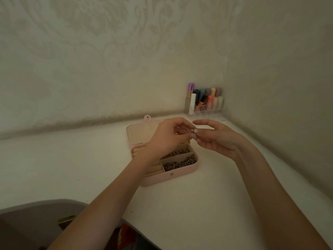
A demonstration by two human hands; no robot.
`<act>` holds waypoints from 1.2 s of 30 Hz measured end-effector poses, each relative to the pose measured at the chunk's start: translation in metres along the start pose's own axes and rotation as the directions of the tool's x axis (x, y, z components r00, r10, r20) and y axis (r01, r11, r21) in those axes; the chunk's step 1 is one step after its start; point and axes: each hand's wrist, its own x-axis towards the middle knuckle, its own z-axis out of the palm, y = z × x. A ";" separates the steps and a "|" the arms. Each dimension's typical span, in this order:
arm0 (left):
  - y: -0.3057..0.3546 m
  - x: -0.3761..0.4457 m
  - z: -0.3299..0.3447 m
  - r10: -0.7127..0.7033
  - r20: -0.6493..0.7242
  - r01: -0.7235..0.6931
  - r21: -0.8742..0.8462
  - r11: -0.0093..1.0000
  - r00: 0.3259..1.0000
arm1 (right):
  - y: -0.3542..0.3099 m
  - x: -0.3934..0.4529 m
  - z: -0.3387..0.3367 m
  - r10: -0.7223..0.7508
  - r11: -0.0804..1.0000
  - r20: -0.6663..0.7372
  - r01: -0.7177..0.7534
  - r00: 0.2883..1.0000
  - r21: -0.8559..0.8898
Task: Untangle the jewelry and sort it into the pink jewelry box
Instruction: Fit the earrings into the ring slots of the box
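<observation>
The pink jewelry box (pixel 180 173) lies open on the white desk, its lid (pixel 138 131) folded back toward the wall. Two right-hand compartments hold beaded chains (pixel 180 164); the left side has ring rolls partly hidden by my left wrist. My left hand (pixel 167 138) and my right hand (pixel 214 137) are raised above the box with fingertips meeting. Between them they pinch a tiny piece of jewelry (pixel 194 132), too small to identify.
A clear organizer (pixel 205 105) with several coloured lipstick tubes stands in the back right corner against the wall. The white desk (pixel 189 204) curves away at the front left, where a dark chair (pixel 36 219) sits below its edge.
</observation>
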 end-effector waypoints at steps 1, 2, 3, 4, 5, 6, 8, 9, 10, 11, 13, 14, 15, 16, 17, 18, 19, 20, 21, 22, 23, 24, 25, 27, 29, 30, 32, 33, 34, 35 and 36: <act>-0.001 0.000 -0.001 -0.008 -0.013 0.007 -0.012 1.000 1.000 | 0.000 0.000 0.000 -0.004 1.000 0.005 0.004 1.000 0.007; -0.002 -0.001 -0.002 -0.017 -0.029 0.016 -0.024 1.000 0.999 | 0.000 -0.001 0.001 -0.008 1.000 0.005 0.008 1.000 0.015; -0.002 -0.001 -0.002 -0.027 -0.048 0.026 -0.032 0.999 0.998 | 0.000 -0.001 0.001 -0.012 1.000 0.003 0.012 1.000 0.024; -0.003 -0.002 -0.003 -0.037 -0.062 0.035 -0.030 0.999 0.997 | -0.001 -0.001 0.001 -0.016 0.999 0.000 0.016 1.000 0.033; -0.003 -0.003 -0.004 -0.042 -0.069 0.041 -0.017 0.999 0.997 | 0.000 0.000 0.002 -0.020 0.999 -0.002 0.020 1.000 0.040; -0.004 -0.004 -0.004 -0.046 -0.067 0.047 0.010 0.999 0.997 | 0.000 0.001 0.002 -0.027 0.999 -0.001 0.027 1.000 0.041; -0.004 -0.006 -0.003 -0.049 -0.058 0.053 0.071 0.996 0.997 | 0.001 0.002 0.005 -0.042 0.999 0.003 0.042 0.999 0.016; -0.004 -0.006 -0.003 -0.048 -0.058 0.053 0.092 0.994 0.997 | 0.002 0.002 0.007 -0.048 0.999 -0.001 0.048 0.999 -0.004; -0.004 -0.007 -0.002 -0.042 -0.059 0.048 0.103 0.993 0.997 | 0.003 0.002 0.008 -0.051 0.998 -0.011 0.051 0.999 -0.024; -0.004 -0.008 -0.002 -0.034 -0.057 0.040 0.107 0.993 0.998 | 0.004 0.003 0.009 -0.053 0.998 -0.023 0.052 0.998 -0.038; -0.004 -0.009 -0.001 -0.015 -0.048 0.020 0.117 0.993 0.999 | 0.005 0.003 0.011 -0.050 0.998 -0.041 0.048 0.998 -0.045; -0.004 -0.010 -0.001 -0.007 -0.047 0.013 0.130 0.991 0.999 | 0.005 0.003 0.011 -0.047 0.998 -0.048 0.046 0.998 -0.039; -0.004 -0.011 -0.001 -0.001 -0.047 0.007 0.144 0.990 0.999 | 0.005 0.003 0.011 -0.045 0.999 -0.055 0.043 0.997 -0.030; -0.004 -0.011 -0.002 0.007 -0.044 0.000 0.159 0.987 0.999 | 0.005 0.003 0.011 -0.040 0.999 -0.061 0.039 0.997 -0.020; -0.005 -0.011 -0.002 0.016 -0.043 -0.008 0.175 0.985 0.999 | 0.004 0.003 0.011 -0.034 0.999 -0.065 0.033 0.997 -0.012; -0.006 -0.012 -0.002 0.025 -0.047 -0.016 0.188 0.982 0.999 | 0.004 0.003 0.011 -0.027 1.000 -0.064 0.026 0.998 -0.008; -0.006 -0.012 -0.002 0.031 -0.056 -0.019 0.197 0.980 0.998 | 0.004 0.003 0.011 -0.020 1.000 -0.060 0.020 0.998 -0.005; -0.007 -0.012 -0.002 0.037 -0.068 -0.023 0.202 0.979 0.997 | 0.004 0.003 0.011 -0.014 1.000 -0.053 0.014 0.998 -0.003; -0.007 -0.012 -0.002 0.043 -0.077 -0.026 0.205 0.979 0.996 | 0.004 0.003 0.011 -0.009 1.000 -0.046 0.009 0.999 0.002; -0.008 -0.012 -0.002 0.049 -0.084 -0.030 0.207 0.978 0.995 | 0.005 0.004 0.011 -0.004 1.000 -0.041 0.004 0.999 0.008; -0.009 -0.012 -0.002 0.058 -0.092 -0.037 0.208 0.977 0.994 | 0.005 0.004 0.012 0.000 1.000 -0.038 0.001 0.999 0.016; -0.009 -0.012 -0.002 0.066 -0.106 -0.044 0.204 0.978 0.992 | 0.006 0.004 0.012 0.003 1.000 -0.036 -0.002 0.999 0.026; -0.010 -0.012 -0.002 0.070 -0.124 -0.045 0.194 0.980 0.990 | 0.006 0.005 0.013 0.004 0.999 -0.035 -0.003 0.999 0.037; -0.011 -0.012 -0.003 0.062 -0.166 -0.035 0.158 0.987 0.984 | 0.007 0.006 0.013 0.001 0.999 -0.029 0.000 1.000 0.053; -0.010 -0.012 -0.004 0.033 -0.196 -0.014 0.095 0.995 0.980 | 0.009 0.006 0.015 -0.009 1.000 -0.018 0.009 1.000 0.022; -0.008 -0.012 -0.004 0.007 -0.210 0.002 0.042 0.999 0.978 | 0.009 0.005 0.016 -0.016 1.000 -0.011 0.016 1.000 -0.026; -0.005 -0.012 -0.007 -0.069 -0.234 0.056 -0.061 0.997 0.970 | 0.010 0.004 0.020 -0.033 0.988 0.009 0.034 0.999 -0.148; -0.003 -0.012 -0.008 -0.105 -0.246 0.086 -0.089 0.992 0.964 | 0.010 0.003 0.023 -0.042 0.980 0.019 0.045 0.999 -0.193; -0.001 -0.012 -0.009 -0.136 -0.253 0.111 -0.110 0.988 0.958 | 0.010 0.002 0.026 -0.053 0.973 0.029 0.058 0.998 -0.222; 0.002 -0.012 -0.010 -0.165 -0.257 0.132 -0.143 0.981 0.952 | 0.009 0.001 0.028 -0.067 0.968 0.037 0.074 0.997 -0.238; 0.004 -0.013 -0.011 -0.193 -0.258 0.146 -0.188 0.971 0.947 | 0.009 0.001 0.030 -0.080 0.966 0.043 0.088 0.996 -0.243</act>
